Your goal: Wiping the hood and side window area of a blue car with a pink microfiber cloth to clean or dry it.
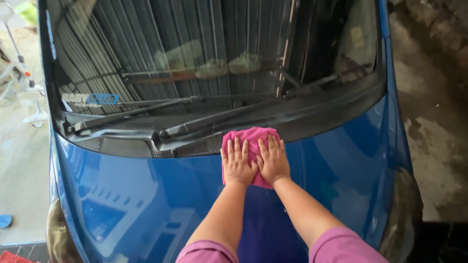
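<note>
two hands, left hand [237,165], right hand [273,160], fingers [237,146] spread flat atop pink cloth [251,136], blue hood [341,160]

A worn grey concrete floor [441,122], blotched with dark damp patches, runs along the right side. On the left the pale, smoother concrete ground [19,170] lies in soft daylight, with a white metal stand on round feet [22,68] near the top corner. A small blue disc [5,220] rests low at the left edge, above a red ribbed mat [12,257].
</note>
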